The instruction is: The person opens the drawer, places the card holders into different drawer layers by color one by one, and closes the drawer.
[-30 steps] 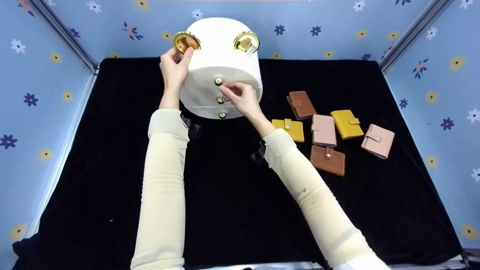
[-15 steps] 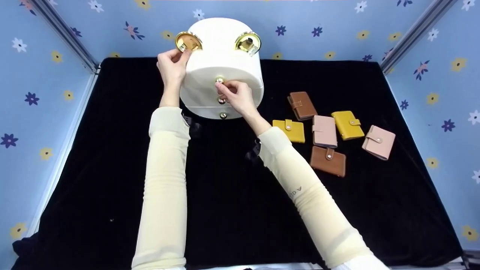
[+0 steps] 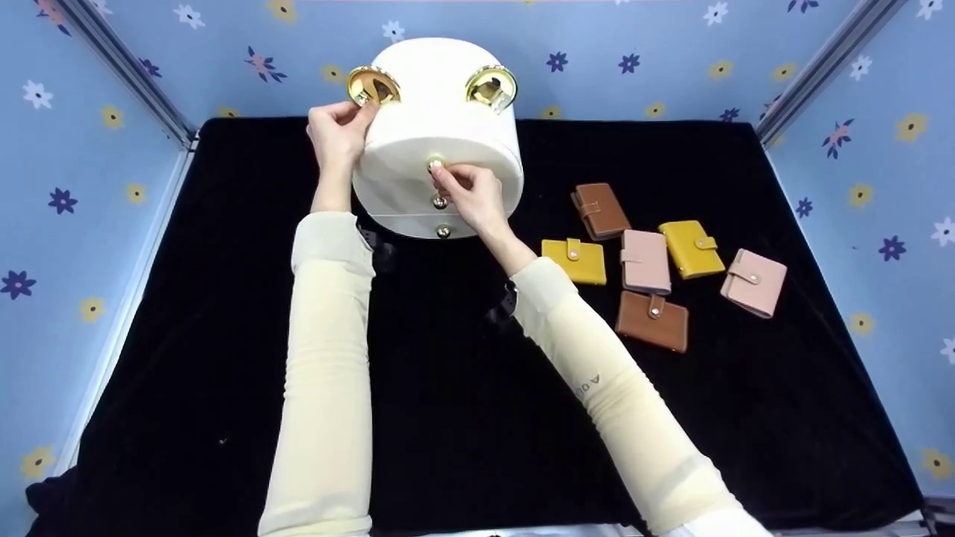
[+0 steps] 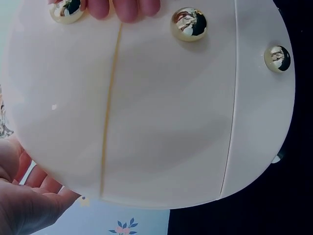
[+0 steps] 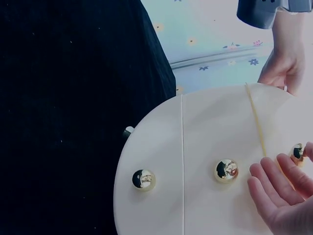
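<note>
A white rounded drawer box (image 3: 440, 89) stands at the back of the table, with gold ball knobs down its front. My right hand (image 3: 474, 195) pinches the top knob (image 5: 297, 152) between thumb and index finger; its other fingers extend beside the front in the right wrist view. My left hand (image 3: 339, 138) rests at the box's upper left side, thumb by the left gold round piece (image 3: 373, 84). In the left wrist view that left hand's fingers (image 4: 46, 183) lie loosely along the side. The middle knob (image 4: 189, 24) and bottom knob (image 4: 277, 58) are untouched.
Right of the box lie several small snap-strap wallets: brown (image 3: 601, 210), yellow (image 3: 574, 261), pink (image 3: 646, 261) and more of these colours. Black cloth (image 3: 448, 418) covers the table. Flowered blue walls (image 3: 597, 60) stand behind and at both sides.
My right hand has moved slightly left and closed thumb and finger on the top knob. My left hand has slid a little left and down along the box side. The wallets have not moved.
</note>
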Demonstrator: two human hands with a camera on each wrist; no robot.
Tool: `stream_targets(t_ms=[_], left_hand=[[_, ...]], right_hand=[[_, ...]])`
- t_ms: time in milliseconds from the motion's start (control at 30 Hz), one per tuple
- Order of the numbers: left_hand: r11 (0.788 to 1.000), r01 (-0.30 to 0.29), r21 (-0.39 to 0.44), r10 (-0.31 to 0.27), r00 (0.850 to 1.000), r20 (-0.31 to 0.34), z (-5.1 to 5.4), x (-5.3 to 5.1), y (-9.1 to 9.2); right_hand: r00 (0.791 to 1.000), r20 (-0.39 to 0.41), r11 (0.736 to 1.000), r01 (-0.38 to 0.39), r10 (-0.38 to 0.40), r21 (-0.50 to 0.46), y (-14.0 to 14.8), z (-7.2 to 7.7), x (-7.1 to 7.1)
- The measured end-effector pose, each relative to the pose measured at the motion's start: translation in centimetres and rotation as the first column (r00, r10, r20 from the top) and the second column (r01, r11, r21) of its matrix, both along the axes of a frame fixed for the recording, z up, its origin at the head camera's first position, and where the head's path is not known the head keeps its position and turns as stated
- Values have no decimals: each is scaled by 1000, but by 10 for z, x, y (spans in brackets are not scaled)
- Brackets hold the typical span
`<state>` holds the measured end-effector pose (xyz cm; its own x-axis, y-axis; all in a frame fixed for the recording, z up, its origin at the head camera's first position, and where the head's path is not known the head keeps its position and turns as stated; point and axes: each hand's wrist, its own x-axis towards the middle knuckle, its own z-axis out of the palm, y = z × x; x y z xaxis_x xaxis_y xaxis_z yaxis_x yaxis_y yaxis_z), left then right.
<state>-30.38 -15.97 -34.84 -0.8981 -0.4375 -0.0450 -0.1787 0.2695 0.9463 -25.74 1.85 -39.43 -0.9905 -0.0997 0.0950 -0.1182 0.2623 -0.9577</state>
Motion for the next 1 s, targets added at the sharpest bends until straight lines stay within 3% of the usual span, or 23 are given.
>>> stream_targets(t_ms=[400,667,1000], left_hand=[[1000,16,26,-16,1000,4,3,1,-1],[1000,24,21,-23,1000,-20,2,2,0],[1000,20,22,-19,999,-33,1,2,0]], right_hand=[[999,-32,999,-37,36,-33,7,-4,24],[995,-86,998,-52,55,29,10,-6,41],[982,-167,996,-84,88,26,12,-9,60]])
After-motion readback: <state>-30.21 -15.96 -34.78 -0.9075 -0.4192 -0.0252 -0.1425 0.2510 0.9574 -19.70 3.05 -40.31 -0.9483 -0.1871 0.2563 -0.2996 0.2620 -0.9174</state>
